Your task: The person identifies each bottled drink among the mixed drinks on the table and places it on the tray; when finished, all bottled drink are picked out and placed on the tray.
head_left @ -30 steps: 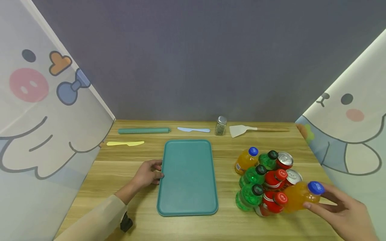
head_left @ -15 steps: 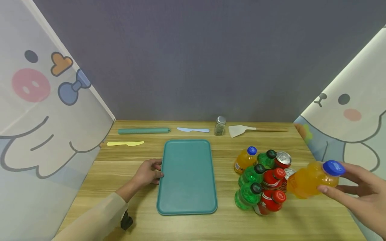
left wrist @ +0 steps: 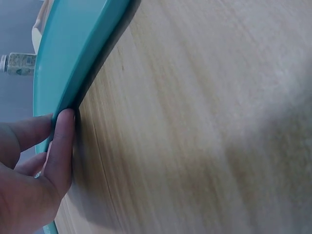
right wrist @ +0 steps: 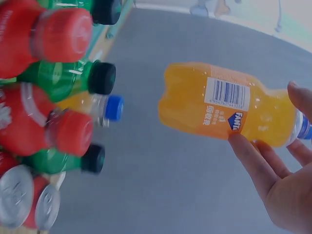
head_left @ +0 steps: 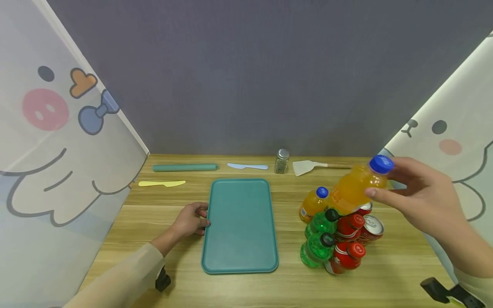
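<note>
My right hand (head_left: pixel 425 196) holds an orange soda bottle (head_left: pixel 356 188) with a blue cap in the air, tilted, over the back of a cluster of drinks. In the right wrist view thumb and fingers pinch the soda bottle (right wrist: pixel 209 102) near its neck, its barcode label showing. My left hand (head_left: pixel 189 220) is at the left edge of a teal tray (head_left: pixel 240 226); in the left wrist view its thumb and fingers pinch the tray's rim (left wrist: pixel 85 63). Below the held bottle stand green bottles (head_left: pixel 316 250), red bottles (head_left: pixel 344 259), red cans (head_left: pixel 372 226) and another orange soda bottle (head_left: pixel 313 205).
Along the back of the wooden table lie a green stick-shaped roll (head_left: pixel 185 167), a blue knife (head_left: pixel 247 166) and a spatula (head_left: pixel 306 167). A spice shaker (head_left: pixel 282 161) stands among them. A yellow knife (head_left: pixel 161 183) lies at left. Printed panels flank both sides.
My right hand has lifted the orange soda bottle from the cluster's right front, first rightward, then back and left above the other drinks. The left hand and tray stay put.
</note>
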`<state>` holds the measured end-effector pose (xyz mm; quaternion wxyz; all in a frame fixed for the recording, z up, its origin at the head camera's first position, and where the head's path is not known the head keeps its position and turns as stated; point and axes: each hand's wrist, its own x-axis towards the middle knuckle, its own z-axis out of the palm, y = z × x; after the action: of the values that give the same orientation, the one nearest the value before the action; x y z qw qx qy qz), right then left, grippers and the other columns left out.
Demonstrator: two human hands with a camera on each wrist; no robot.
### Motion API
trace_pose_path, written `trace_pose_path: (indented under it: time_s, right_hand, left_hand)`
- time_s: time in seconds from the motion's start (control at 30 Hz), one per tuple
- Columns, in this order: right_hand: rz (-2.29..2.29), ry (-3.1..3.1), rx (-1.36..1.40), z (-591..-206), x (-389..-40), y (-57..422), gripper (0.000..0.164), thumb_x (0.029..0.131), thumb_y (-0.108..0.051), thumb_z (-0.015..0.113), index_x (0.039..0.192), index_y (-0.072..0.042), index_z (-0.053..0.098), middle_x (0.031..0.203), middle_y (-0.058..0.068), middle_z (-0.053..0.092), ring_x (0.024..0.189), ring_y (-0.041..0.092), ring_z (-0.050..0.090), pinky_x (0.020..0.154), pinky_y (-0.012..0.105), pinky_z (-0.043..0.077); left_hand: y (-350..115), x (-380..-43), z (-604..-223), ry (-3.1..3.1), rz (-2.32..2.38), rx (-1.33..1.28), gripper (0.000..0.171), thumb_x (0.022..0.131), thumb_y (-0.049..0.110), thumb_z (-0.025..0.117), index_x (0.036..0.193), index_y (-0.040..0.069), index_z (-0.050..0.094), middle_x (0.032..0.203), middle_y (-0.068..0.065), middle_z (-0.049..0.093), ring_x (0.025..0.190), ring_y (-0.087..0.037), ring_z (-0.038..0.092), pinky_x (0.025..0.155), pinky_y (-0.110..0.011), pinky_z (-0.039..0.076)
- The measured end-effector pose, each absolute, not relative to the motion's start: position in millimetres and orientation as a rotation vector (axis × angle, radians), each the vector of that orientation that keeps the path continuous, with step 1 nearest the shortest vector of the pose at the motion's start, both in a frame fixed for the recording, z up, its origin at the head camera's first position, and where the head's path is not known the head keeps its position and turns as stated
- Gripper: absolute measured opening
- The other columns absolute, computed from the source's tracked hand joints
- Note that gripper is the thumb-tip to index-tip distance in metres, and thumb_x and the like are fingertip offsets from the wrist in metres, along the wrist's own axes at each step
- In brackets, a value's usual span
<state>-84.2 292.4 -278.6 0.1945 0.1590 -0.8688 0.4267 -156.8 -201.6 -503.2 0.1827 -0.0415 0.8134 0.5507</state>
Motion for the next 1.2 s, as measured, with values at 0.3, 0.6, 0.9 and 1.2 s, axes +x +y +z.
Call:
trace_pose_path:
  time_s: [0.3, 0.6, 0.9, 1.2]
  right_hand:
    - [1.244, -2.566, 0.503, -267.0, -132.0, 234.6, 0.049, 0.084, -0.01, 0.086, 0.128, -0.016, 0.067, 0.117, -0.004, 0.071, 0.104, 0.002, 0.069, 0.082, 0.01, 0.057]
    - [1.349, -2.671, 0.628, -267.6, -178.7, 166.5, 0.052, 0.086, -0.03, 0.085, 0.131, -0.014, 0.064, 0.122, 0.007, 0.069, 0.114, 0.027, 0.068, 0.1, 0.038, 0.059]
    - [1.466, -2.744, 0.607, -290.4, -219.8, 100.1, 0.055, 0.084, -0.035, 0.087, 0.129, -0.017, 0.061, 0.119, 0.001, 0.07, 0.108, 0.021, 0.068, 0.09, 0.039, 0.063]
    - [1.412, -2.817, 0.569, -320.9, -249.5, 51.1, 0.053, 0.086, -0.036, 0.085, 0.128, -0.018, 0.058, 0.116, 0.003, 0.069, 0.103, 0.022, 0.068, 0.086, 0.038, 0.063]
  left_hand:
    - [-201.3, -155.0, -499.0, 2.302, 1.54, -0.081, 0.063, 0.086, -0.012, 0.072, 0.144, -0.01, 0.047, 0.106, -0.019, 0.055, 0.075, -0.023, 0.065, 0.06, -0.04, 0.065]
    - [-200.8, -157.5, -500.8, 2.32, 1.531, -0.112, 0.062, 0.086, -0.014, 0.071, 0.144, -0.009, 0.048, 0.106, -0.018, 0.055, 0.075, -0.021, 0.065, 0.061, -0.038, 0.065]
    - [-202.0, -155.5, -501.3, 2.318, 1.527, -0.109, 0.062, 0.086, -0.013, 0.072, 0.143, -0.009, 0.049, 0.105, -0.018, 0.056, 0.073, -0.022, 0.065, 0.06, -0.038, 0.065]
    - [-200.2, -157.5, -498.5, 2.327, 1.523, -0.113, 0.062, 0.085, -0.015, 0.071, 0.142, -0.009, 0.049, 0.101, -0.016, 0.054, 0.071, -0.021, 0.063, 0.058, -0.038, 0.064]
